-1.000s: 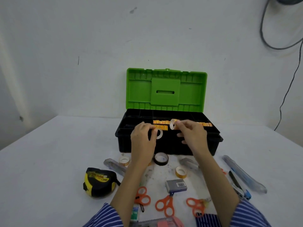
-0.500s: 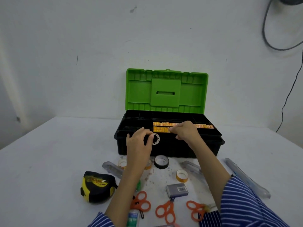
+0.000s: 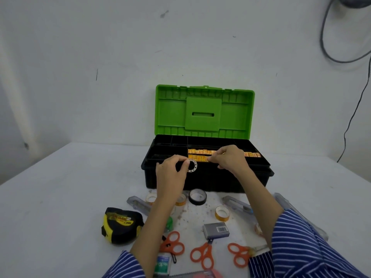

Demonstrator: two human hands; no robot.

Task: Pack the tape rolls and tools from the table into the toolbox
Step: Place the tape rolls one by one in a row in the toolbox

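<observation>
Toolbox (image 3: 206,177) sits open at the table's (image 3: 60,197) far middle, green lid (image 3: 204,111) upright, black tray of compartments on top; two rows of orange-yellow pieces (image 3: 200,154) lie in the tray's middle section. Left hand (image 3: 172,173) at the box's near rim, fingers curled, thumb and forefinger pinching a small clear tape roll (image 3: 192,166) held on edge against the front wall. Right hand (image 3: 230,159) over the tray, fingers bent down onto the orange rows; cannot tell whether it holds anything. Still on the table, near the box front: black tape roll (image 3: 197,197), two pale rolls (image 3: 151,198) partly behind the left wrist, an amber roll (image 3: 222,213) further forward. Clear plastic cases (image 3: 234,203) lie to both sides. Yellow-black tape measure (image 3: 120,224) at left. Three orange-handled scissors (image 3: 201,255) along the near edge, a grey box with barcode (image 3: 216,230) between them. Both sleeves striped blue and white.
</observation>
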